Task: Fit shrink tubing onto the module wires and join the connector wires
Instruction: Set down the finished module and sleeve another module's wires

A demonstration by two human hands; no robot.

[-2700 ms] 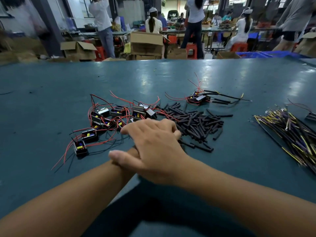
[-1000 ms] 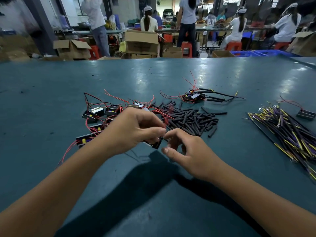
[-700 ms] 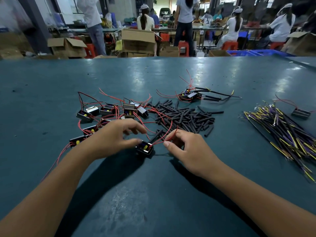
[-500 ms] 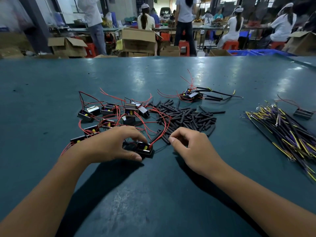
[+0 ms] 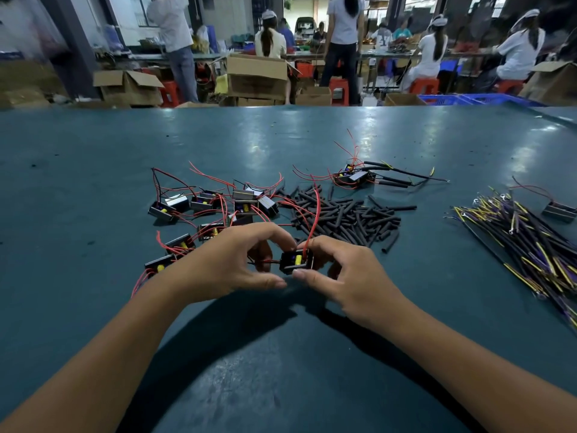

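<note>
Both hands on one module: left hand pinches its near-left corner, right hand grips its right side, red wire arcing up over the tubing pile.

Modules: left of tubing pile.
Wire bundle: far right on table.
Held module: nearest, between hands.

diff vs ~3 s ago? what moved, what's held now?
One module came out of the module pile toward the person; the left hand and right hand, stacked and empty before, now pinch it between them. Tubing pile and wire bundle stayed put.
</note>
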